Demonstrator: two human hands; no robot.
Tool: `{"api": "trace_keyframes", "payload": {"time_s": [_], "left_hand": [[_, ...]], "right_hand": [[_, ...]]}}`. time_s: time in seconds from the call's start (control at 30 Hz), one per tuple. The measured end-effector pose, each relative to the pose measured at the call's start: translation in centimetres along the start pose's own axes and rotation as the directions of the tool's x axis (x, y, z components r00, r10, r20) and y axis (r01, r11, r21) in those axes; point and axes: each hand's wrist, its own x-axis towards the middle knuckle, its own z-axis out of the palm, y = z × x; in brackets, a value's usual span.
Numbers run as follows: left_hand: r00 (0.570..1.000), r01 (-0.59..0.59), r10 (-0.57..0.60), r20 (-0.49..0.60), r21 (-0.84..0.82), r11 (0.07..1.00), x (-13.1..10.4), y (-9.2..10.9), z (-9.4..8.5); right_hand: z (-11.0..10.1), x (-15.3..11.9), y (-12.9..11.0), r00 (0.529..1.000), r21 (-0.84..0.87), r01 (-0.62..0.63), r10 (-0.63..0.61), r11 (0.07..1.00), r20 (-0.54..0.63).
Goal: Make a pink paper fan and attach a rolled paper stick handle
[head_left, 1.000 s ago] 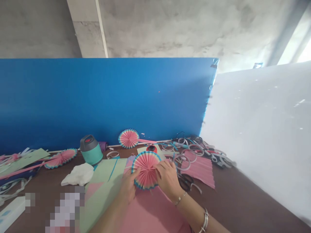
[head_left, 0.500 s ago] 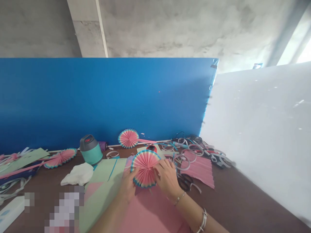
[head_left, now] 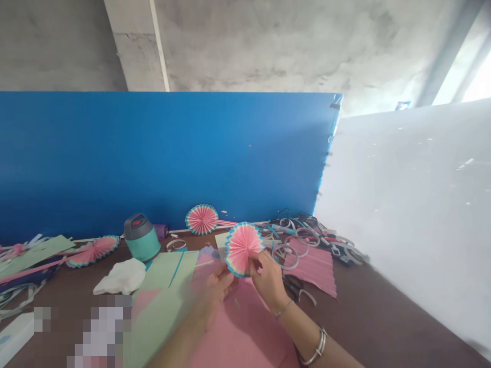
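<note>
A round pleated paper fan (head_left: 244,248), pink with a cream and blue zigzag rim, is held up above the pink paper (head_left: 245,327). My right hand (head_left: 268,278) pinches it near its lower right, thumb and fingers closed on the folds. Just at the fan's lower left edge is my left hand (head_left: 218,289), its fingers loosely bent and apart; whether they touch the rim I cannot make out. Under my left arm lie pale green sheets (head_left: 161,296). The back of the fan is hidden.
A second fan with a pink handle (head_left: 202,220) leans at the blue partition (head_left: 172,153). Another fan (head_left: 94,251) lies left. Also there: a teal flask (head_left: 141,240), white tissue (head_left: 120,277), rolls of tape (head_left: 287,256), dark scissors (head_left: 293,286), pleated pink paper (head_left: 312,268) and tangled cables (head_left: 341,245).
The fan has risen and moved right, tilting in my right hand. My left hand has shifted right and no longer lies over the fan's left side.
</note>
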Motion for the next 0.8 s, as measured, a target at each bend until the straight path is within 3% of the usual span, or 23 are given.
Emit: {"api": "trace_keyframes", "payload": {"time_s": [0.13, 0.5, 0.8], "left_hand": [[0.999, 0.02, -0.021, 0.029, 0.03, 0.999, -0.5, -0.9, 0.9], [0.996, 0.046, -0.046, 0.077, -0.002, 0.999, -0.1, -1.9, 0.3], [1.0, 0.019, -0.02, -0.009, -0.134, 0.991, 0.5, -1.0, -0.4]], "right_hand": [[0.3, -0.5, -0.8, 0.999, 0.016, 0.02, -0.021, 1.0, 0.029], [0.1, -0.9, -2.2, 0.996, 0.137, -0.028, 0.017, 0.99, 0.084], [-0.5, -0.7, -2.7, 0.965, 0.251, 0.232, -0.255, 0.94, 0.063]]}}
